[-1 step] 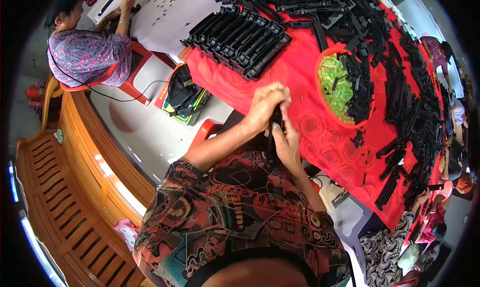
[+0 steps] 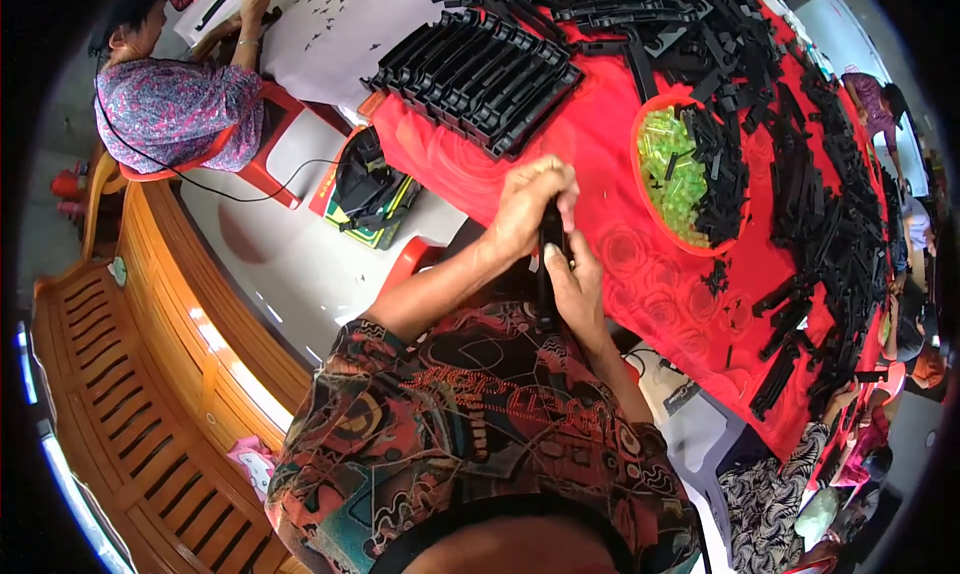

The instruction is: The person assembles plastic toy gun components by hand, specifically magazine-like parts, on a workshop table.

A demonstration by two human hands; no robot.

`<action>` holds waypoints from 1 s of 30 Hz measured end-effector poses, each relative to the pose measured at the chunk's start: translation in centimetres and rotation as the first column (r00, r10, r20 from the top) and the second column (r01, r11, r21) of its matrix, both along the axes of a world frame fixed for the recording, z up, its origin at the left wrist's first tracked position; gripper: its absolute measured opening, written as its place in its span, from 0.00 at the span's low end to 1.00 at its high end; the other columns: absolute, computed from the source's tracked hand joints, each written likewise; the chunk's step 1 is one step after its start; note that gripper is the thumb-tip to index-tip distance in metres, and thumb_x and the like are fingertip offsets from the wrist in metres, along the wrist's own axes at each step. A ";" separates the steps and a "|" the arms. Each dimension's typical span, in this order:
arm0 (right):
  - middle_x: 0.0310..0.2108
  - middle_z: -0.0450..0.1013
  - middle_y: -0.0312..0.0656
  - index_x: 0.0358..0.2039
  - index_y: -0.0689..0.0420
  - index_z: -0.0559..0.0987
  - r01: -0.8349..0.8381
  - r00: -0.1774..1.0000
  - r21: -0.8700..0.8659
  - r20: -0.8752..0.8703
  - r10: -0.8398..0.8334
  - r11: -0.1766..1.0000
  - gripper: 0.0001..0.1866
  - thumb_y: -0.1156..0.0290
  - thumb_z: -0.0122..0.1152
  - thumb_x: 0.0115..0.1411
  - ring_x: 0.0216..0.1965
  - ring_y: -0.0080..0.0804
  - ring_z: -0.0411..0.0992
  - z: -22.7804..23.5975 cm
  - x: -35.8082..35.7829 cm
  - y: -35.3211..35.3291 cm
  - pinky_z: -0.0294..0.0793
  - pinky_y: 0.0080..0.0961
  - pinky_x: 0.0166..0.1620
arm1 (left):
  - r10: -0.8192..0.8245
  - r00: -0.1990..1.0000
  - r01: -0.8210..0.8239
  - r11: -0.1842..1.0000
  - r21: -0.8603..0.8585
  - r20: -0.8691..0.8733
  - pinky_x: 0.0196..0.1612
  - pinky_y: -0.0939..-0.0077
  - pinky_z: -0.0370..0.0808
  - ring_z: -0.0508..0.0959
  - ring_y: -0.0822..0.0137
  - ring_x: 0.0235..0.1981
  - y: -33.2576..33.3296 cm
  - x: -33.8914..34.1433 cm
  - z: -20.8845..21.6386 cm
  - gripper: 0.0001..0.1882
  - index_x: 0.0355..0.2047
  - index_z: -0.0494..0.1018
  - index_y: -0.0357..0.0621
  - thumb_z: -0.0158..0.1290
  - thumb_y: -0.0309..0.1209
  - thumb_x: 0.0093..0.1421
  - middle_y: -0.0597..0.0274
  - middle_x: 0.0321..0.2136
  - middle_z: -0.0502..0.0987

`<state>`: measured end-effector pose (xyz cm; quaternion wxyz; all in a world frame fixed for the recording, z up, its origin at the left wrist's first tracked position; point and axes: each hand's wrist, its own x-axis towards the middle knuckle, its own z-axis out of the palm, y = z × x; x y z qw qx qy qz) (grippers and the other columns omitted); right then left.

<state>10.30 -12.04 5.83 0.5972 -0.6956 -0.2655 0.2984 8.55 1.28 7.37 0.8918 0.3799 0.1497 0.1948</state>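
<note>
Close in front of my chest, I hold a long black plastic part nearly upright between both hands. My left hand is curled closed round its upper end, and the fingers hide that end. Lower down, my right hand grips the same part, its thumb lying along it. Against my dark patterned shirt the part's lower end is hard to make out. Beyond my hands, a row of similar long black parts lies side by side on the red tablecloth.
To the right stands an orange-rimmed basin of yellow-green tubes and small black pieces. Heaps of black parts cover the table's far and right sides. Another person sits at the left; a wooden bench is at lower left.
My left hand has shifted very slightly upward along the black plastic part. My right hand keeps nearly the same place.
</note>
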 end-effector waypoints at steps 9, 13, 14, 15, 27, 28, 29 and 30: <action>0.30 0.69 0.40 0.41 0.62 0.70 0.012 0.933 0.037 0.359 -0.024 0.999 0.17 0.73 0.57 0.50 0.22 0.19 0.58 2.7 1.1 -2.8 0.58 0.18 0.24 | 0.144 0.985 -0.114 0.954 -0.278 0.093 0.23 0.73 0.63 0.64 0.69 0.14 3.3 0.3 0.7 0.11 0.25 0.64 0.42 0.44 0.38 0.56 0.67 0.14 0.62; 0.28 0.67 0.39 0.37 0.63 0.71 -0.033 0.961 -0.044 0.272 0.044 0.998 0.13 0.70 0.56 0.52 0.22 0.20 0.59 2.6 1.2 -2.4 0.59 0.17 0.25 | 0.151 0.983 -0.118 0.957 -0.263 0.106 0.24 0.73 0.64 0.64 0.69 0.14 2.8 0.6 1.1 0.12 0.25 0.64 0.42 0.45 0.38 0.56 0.66 0.14 0.63; 0.26 0.66 0.37 0.36 0.63 0.72 -0.047 0.981 -0.051 0.187 0.056 0.998 0.12 0.69 0.56 0.54 0.23 0.20 0.60 2.5 1.4 -2.4 0.59 0.17 0.26 | 0.160 0.982 -0.129 0.955 -0.266 0.099 0.24 0.73 0.64 0.65 0.69 0.14 2.8 0.8 1.1 0.12 0.25 0.64 0.41 0.45 0.37 0.56 0.65 0.14 0.63; 0.24 0.65 0.35 0.35 0.63 0.72 -0.060 0.993 -0.056 0.099 0.066 0.997 0.12 0.68 0.55 0.55 0.24 0.19 0.60 2.4 1.4 -2.3 0.60 0.17 0.27 | 0.168 0.982 -0.138 0.954 -0.267 0.090 0.24 0.72 0.64 0.65 0.69 0.14 2.8 0.8 1.0 0.12 0.25 0.64 0.41 0.45 0.37 0.56 0.65 0.14 0.63; 0.23 0.65 0.29 0.32 0.64 0.73 0.038 0.989 -0.027 0.143 -0.034 0.999 0.09 0.71 0.55 0.54 0.25 0.15 0.60 4.2 2.1 -2.0 0.60 0.14 0.29 | 0.163 0.961 -0.100 0.958 -0.269 0.222 0.31 0.69 0.72 0.73 0.62 0.22 3.1 1.0 1.4 0.21 0.32 0.70 0.35 0.43 0.44 0.60 0.60 0.20 0.71; 0.23 0.65 0.29 0.32 0.64 0.73 0.043 0.982 -0.023 0.182 -0.038 0.999 0.09 0.71 0.55 0.54 0.25 0.15 0.60 4.1 2.0 -2.1 0.60 0.14 0.29 | 0.137 0.958 -0.072 0.966 -0.248 0.253 0.34 0.70 0.72 0.75 0.61 0.25 3.2 0.9 1.3 0.24 0.36 0.70 0.35 0.42 0.47 0.60 0.59 0.23 0.72; 0.23 0.65 0.29 0.31 0.63 0.73 0.048 0.974 -0.019 0.222 -0.043 0.999 0.08 0.71 0.55 0.54 0.25 0.15 0.60 4.1 2.0 -2.1 0.60 0.14 0.29 | 0.139 0.957 -0.074 0.966 -0.248 0.255 0.34 0.70 0.72 0.75 0.61 0.25 3.3 0.8 1.3 0.24 0.36 0.70 0.35 0.42 0.47 0.60 0.59 0.23 0.72; 0.23 0.65 0.29 0.31 0.63 0.73 0.047 0.973 -0.019 0.225 -0.042 0.999 0.08 0.71 0.55 0.54 0.25 0.15 0.60 4.0 2.0 -2.1 0.60 0.14 0.29 | 0.131 0.962 -0.068 0.964 -0.257 0.238 0.35 0.69 0.72 0.76 0.61 0.27 3.2 0.7 1.6 0.25 0.39 0.69 0.35 0.41 0.48 0.60 0.58 0.24 0.72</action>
